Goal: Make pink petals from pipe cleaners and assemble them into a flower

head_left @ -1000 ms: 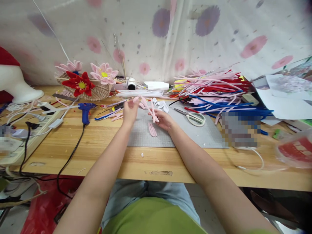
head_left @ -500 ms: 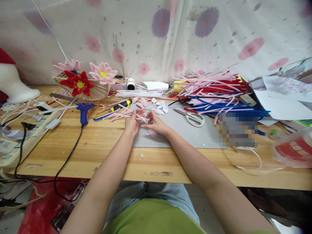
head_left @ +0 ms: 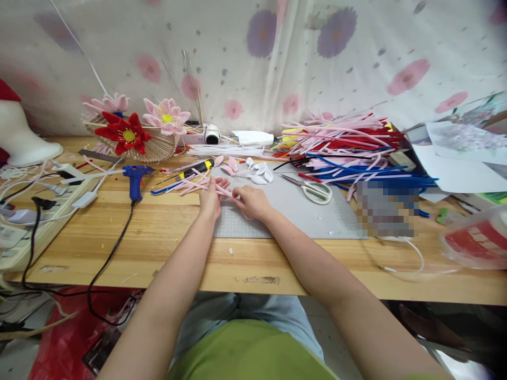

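Over the left part of the grey cutting mat (head_left: pixel 301 224), my left hand (head_left: pixel 210 200) is closed around a pink pipe cleaner (head_left: pixel 224 192), the thumb pressing on it. My right hand (head_left: pixel 254 201) pinches the same pink strip at its right end, fingers bent together; a pinkish piece under this palm is mostly covered. Loose pink pipe cleaners (head_left: pixel 192 184) lie crossed just left of my left hand. Beyond my hands rest pink petals (head_left: pixel 228 168) and white petals (head_left: pixel 260 174). Scissors (head_left: pixel 315 191) with pale handles lie on the mat to the right.
A blue glue gun (head_left: pixel 135 182) with a black cord lies at left, near a power strip (head_left: pixel 47 227). Pipe-cleaner flowers (head_left: pixel 127 136) stand behind it. A big heap of pipe cleaners (head_left: pixel 336 137), papers (head_left: pixel 455 163) and a plastic tub (head_left: pixel 475 240) are at right.
My right hand has turned more palm-down and its fingers have closed on the pink strip. The pinkish piece below it is now mostly covered.
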`<action>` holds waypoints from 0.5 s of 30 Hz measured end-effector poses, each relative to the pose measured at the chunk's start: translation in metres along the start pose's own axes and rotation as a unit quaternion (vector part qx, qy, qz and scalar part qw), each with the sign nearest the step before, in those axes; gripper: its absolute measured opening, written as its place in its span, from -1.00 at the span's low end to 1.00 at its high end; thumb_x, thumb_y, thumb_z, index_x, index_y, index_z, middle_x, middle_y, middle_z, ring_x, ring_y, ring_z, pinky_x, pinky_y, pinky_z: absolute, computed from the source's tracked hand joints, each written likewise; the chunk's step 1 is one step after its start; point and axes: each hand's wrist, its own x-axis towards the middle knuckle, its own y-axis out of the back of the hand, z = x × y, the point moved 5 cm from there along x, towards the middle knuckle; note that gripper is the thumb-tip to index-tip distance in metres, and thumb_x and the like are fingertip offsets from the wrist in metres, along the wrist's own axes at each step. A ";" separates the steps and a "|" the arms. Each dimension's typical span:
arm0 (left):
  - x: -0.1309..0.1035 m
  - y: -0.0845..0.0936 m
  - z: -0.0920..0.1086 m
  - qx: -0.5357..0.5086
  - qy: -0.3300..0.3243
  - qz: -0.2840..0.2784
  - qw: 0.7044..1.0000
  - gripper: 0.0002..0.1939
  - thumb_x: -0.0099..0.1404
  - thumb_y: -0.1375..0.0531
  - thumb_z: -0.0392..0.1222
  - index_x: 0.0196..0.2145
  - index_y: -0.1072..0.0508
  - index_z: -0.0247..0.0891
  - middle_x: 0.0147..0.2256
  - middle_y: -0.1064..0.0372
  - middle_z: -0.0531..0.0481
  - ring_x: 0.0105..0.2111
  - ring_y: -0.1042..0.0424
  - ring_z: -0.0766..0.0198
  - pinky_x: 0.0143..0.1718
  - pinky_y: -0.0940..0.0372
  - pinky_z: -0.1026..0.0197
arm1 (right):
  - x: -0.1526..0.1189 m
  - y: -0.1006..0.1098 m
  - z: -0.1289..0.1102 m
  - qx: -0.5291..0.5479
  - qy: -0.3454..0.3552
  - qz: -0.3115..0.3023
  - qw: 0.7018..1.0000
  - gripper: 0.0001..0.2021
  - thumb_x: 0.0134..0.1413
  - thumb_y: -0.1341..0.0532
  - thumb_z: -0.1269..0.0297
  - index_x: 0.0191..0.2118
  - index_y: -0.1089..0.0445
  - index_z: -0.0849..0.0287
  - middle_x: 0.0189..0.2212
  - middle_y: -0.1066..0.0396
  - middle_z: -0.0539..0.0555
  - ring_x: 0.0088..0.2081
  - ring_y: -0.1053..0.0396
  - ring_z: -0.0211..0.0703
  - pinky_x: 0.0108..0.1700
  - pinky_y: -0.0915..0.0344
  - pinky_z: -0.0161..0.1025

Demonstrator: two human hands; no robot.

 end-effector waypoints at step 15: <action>0.008 0.003 0.003 0.038 -0.002 -0.072 0.997 -0.91 0.11 -0.19 -0.25 -0.43 -0.44 -0.35 -0.53 -0.30 0.06 -0.49 -0.33 0.43 -0.36 -0.30 0.32 | 0.002 -0.008 0.017 0.225 -0.086 0.069 0.968 -0.78 0.13 0.00 0.22 -0.40 -0.32 0.17 -0.43 -0.41 0.02 -0.40 -0.28 -0.25 -0.33 -0.11 -0.29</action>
